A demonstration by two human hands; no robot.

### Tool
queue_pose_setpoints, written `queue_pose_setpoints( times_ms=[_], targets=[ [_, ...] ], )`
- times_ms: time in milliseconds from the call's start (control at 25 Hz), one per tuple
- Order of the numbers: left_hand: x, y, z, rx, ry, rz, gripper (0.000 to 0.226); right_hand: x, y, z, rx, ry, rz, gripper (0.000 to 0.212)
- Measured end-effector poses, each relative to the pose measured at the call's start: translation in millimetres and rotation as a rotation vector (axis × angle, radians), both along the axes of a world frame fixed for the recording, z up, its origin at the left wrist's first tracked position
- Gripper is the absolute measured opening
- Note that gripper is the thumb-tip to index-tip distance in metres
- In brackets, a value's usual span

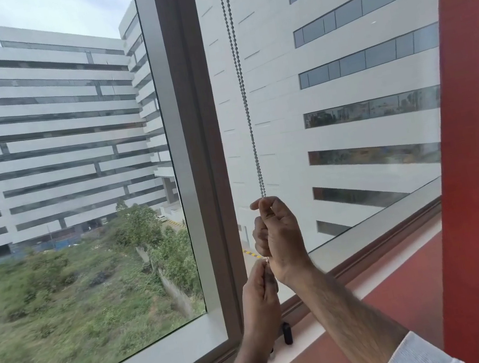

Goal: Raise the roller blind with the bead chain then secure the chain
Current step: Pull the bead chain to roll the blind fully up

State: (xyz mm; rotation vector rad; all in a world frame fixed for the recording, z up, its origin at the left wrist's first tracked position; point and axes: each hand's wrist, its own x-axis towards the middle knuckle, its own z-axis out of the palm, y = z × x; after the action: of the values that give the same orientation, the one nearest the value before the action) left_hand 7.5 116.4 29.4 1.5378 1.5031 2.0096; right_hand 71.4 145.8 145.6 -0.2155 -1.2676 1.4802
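Observation:
A grey bead chain [242, 86] hangs as a double strand in front of the right window pane, from the top of the view down into my hands. My right hand [278, 234] is the upper one and grips the chain with curled fingers. Just below it, my left hand [260, 294] pinches the chain's lower part between thumb and fingers. A small black chain holder [287, 332] sits on the sill under my hands. The roller blind itself is out of view; both panes are uncovered.
A grey window mullion [196, 156] stands left of the chain. A red column [458, 146] rises at the right, and a red sill ledge [406, 290] runs below the window. Buildings and greenery lie outside.

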Motion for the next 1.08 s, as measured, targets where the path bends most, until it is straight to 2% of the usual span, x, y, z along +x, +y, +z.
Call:
queue_pose_setpoints(
  times_ms=[120, 280, 480, 640, 880, 1080],
  targets=[
    [-6, -2, 0, 0.005, 0.022, -0.012, 0.026, 0, -8, -5, -0.023, 0.085, 0.037, 0.02],
    [-8, -7, -3, 0.009, 0.033, -0.042, 0.026, 2, -9, -6, -0.021, 0.047, 0.04, 0.026],
    [-12, -17, 3, 0.002, -0.098, -0.141, 0.03, 10, -2, -16, 0.014, -0.005, -0.02, 0.027],
    [-27, -14, 36, 0.097, -0.201, -0.129, 0.031, 20, -2, -35, -0.002, -0.047, -0.036, 0.027],
    [-16, -4, 89, 0.1, -0.184, -0.221, 0.027, 24, -4, -58, -0.01, -0.163, -0.087, 0.025],
    [-6, -6, 104, 0.067, -0.275, -0.404, 0.027, 25, -17, -83, -0.101, -0.165, -0.032, 0.023]
  ],
)
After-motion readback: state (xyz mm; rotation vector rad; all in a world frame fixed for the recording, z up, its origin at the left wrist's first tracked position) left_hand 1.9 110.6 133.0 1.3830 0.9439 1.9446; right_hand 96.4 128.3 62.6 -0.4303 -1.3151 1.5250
